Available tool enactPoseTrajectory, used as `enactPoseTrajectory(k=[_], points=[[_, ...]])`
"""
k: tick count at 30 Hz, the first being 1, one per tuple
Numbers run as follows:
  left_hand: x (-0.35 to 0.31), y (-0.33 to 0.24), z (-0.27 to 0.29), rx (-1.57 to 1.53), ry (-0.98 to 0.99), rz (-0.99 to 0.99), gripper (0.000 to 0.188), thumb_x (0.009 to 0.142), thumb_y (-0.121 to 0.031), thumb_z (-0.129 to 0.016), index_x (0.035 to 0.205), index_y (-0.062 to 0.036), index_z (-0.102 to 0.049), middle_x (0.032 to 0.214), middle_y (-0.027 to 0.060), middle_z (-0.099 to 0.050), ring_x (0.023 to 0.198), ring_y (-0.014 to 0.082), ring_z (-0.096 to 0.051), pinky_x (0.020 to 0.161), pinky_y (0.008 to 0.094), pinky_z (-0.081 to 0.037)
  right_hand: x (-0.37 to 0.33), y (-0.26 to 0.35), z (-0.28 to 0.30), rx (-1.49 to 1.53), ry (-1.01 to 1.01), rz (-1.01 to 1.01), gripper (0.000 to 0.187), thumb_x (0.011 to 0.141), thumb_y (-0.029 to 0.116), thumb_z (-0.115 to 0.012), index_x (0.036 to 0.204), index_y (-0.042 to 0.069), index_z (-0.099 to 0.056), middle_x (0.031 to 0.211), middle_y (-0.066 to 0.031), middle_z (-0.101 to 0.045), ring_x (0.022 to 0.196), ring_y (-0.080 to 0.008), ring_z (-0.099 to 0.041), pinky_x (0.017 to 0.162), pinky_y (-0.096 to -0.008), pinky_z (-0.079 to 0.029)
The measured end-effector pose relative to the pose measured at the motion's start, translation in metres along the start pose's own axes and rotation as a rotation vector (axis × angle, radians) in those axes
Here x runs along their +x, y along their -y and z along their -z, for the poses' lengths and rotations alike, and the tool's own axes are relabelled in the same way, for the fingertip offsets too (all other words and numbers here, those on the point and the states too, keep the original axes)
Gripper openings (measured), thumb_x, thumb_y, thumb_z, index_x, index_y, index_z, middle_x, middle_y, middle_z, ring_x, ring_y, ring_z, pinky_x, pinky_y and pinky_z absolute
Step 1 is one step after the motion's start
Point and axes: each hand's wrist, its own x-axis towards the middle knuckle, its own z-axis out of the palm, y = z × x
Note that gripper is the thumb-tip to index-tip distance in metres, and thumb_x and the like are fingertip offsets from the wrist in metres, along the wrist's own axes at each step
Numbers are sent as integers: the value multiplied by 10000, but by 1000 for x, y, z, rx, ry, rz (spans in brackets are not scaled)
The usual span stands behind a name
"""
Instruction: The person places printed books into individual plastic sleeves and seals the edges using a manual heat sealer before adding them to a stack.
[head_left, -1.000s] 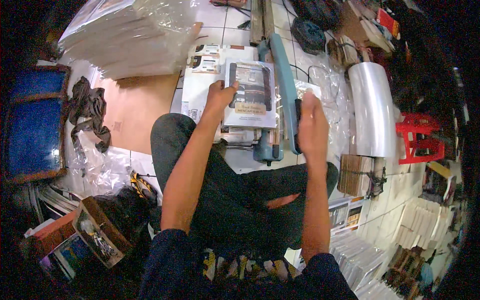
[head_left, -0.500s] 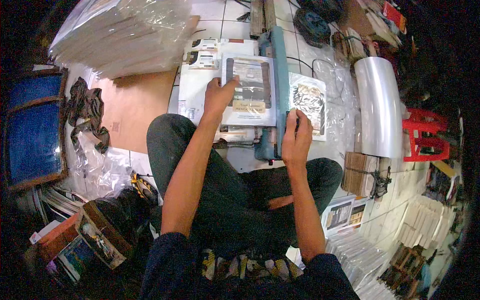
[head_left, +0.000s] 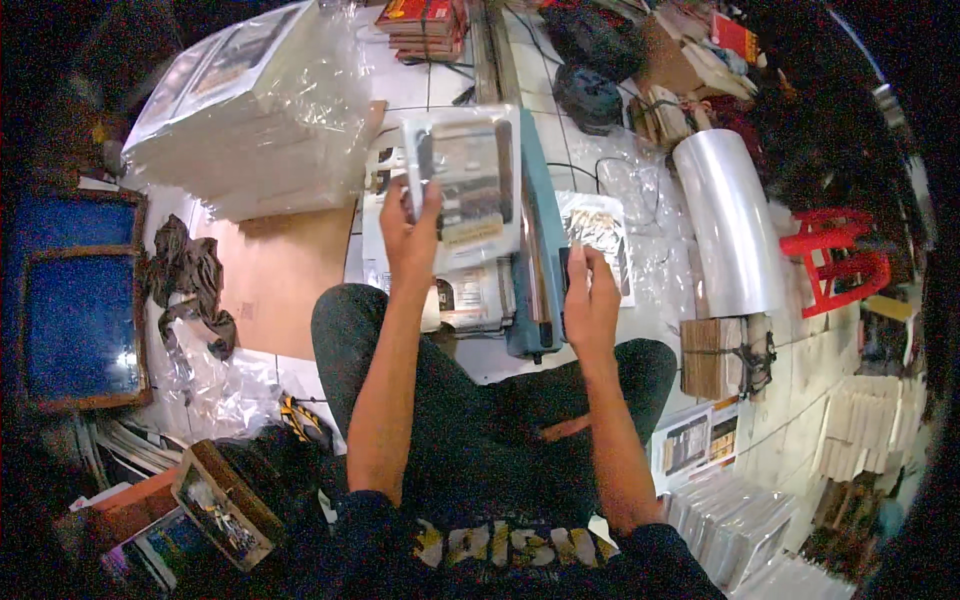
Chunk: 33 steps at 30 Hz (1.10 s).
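Now, in the head view, the left hand (head_left: 412, 235) has lifted a pale-edged book (head_left: 470, 175) that half a second ago lay flat against the blue-grey sealer (head_left: 548, 215). Its fingers grasp the book's left edge, tilting it above a paper stack (head_left: 475, 295) left of the sealer; it seems to be free of the sealing arm. The right hand (head_left: 592, 310) stays at the arm's near end, fingers bent there, though how firmly they hold I cannot tell.

As for containers: clear film (head_left: 460, 117) encloses the lifted book. Right of the sealer lies another wrapped piece (head_left: 600, 232), its cover glaring. Clear-wrapped items form a pile (head_left: 730, 520) at lower right. A shallow brown box (head_left: 236, 476) at lower left holds small pale things, too blurred to name.
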Motion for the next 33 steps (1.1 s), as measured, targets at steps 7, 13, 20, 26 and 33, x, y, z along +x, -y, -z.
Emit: enactPoseTrajectory(k=[7, 13, 20, 26, 33], points=[[3, -15, 20, -557, 6, 18, 333, 975, -243, -575, 1226, -25, -552, 1149, 95, -618, 1050, 205, -577, 939, 339, -448, 33, -9, 52, 183, 116, -32, 384, 972, 280, -537, 1230, 0, -591, 1179, -144, -639, 1101, -234, -591, 974, -368, -432], [9, -14, 19, -966, 14, 228, 400, 963, -291, -599, 1260, -32, -527, 1180, 76, -611, 1062, 203, -596, 933, 354, -473, -5, -56, 30, 158, 404, 350, 981, 654, 179, -870, 1451, 22, -319, 1370, -200, -480, 1195, -310, -533, 1004, -413, -456], [7, -12, 14, -992, 46, 235, 392, 959, -253, -612, 1264, -27, -514, 1176, 63, -611, 1050, 191, -598, 918, 349, -476, 17, -103, 5, 270, 17, 375, 308, 773, 137, -712, 1060, 37, -665, 825, -88, -662, 714, -215, -637, 581, -346, -482], [-6, -19, 8, -1011, 226, 240, 366, 990, -252, -549, 1274, -25, -503, 1208, 88, -606, 1082, 209, -596, 949, 366, -477, 56, -89, 89, -296, -431, 144, 614, 820, 112, -705, 1357, -57, -459, 1340, -265, -522, 1236, -381, -521, 1011, -421, -441], [-44, -32, -3, -879, 346, 311, 399, 998, -289, -501, 1330, -69, -485, 1259, 124, -578, 1130, 293, -565, 994, 462, -451, 0, 22, 138, 87, -123, 39, 554, 894, 125, -658, 1387, -9, -442, 1256, -161, -600, 1157, -213, -567, 954, -357, -458]])
